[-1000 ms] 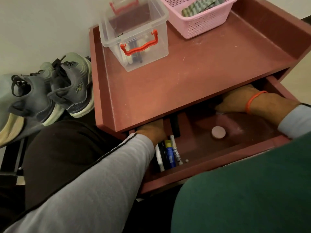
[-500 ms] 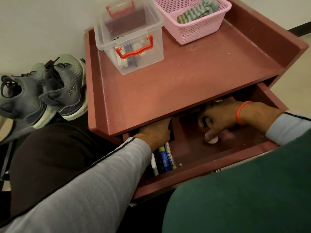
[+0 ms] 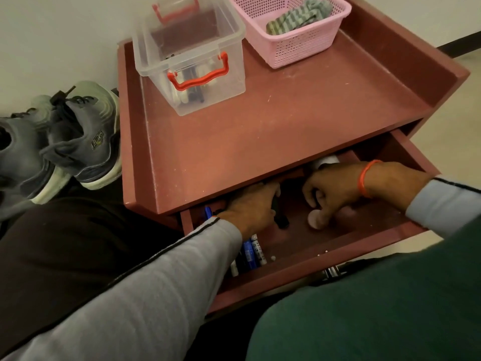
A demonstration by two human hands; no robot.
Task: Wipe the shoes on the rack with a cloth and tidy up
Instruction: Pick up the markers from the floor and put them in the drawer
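You are working in the open drawer (image 3: 346, 252) of the red desk (image 3: 273, 131), so the step in hand appears to be tidying, or searching for supplies; the shoe wiping itself is not under way. Your left hand (image 3: 253, 207) is reaching under the desk top, its fingers curling around a dark marker-like object (image 3: 279, 216). Your right hand (image 3: 335, 190), wearing an orange wristband (image 3: 364, 178), is pinching a small round pale disc (image 3: 316, 220) with curled fingertips against the drawer floor.

The shoes (image 3: 62, 142), a grey-green pair, are standing at the left of the desk, well apart from both hands. The cloth (image 3: 296, 18), striped green and grey, is lying in the pink basket (image 3: 294, 46) at the far right of the desk top.

The next move is likely calling for both hands to withdraw from the drawer. You are then needing to reach far over the desk top to take the cloth.

A bundle of markers (image 3: 251, 252) is lying at the near left of the drawer, beneath your left forearm. A white roll-like item (image 3: 325, 161) is sitting at the far end, partly hidden. A clear box (image 3: 192, 66) with red handles is standing on the far left of the desk top. The overhanging desk top is limiting your view into the drawer's far end.
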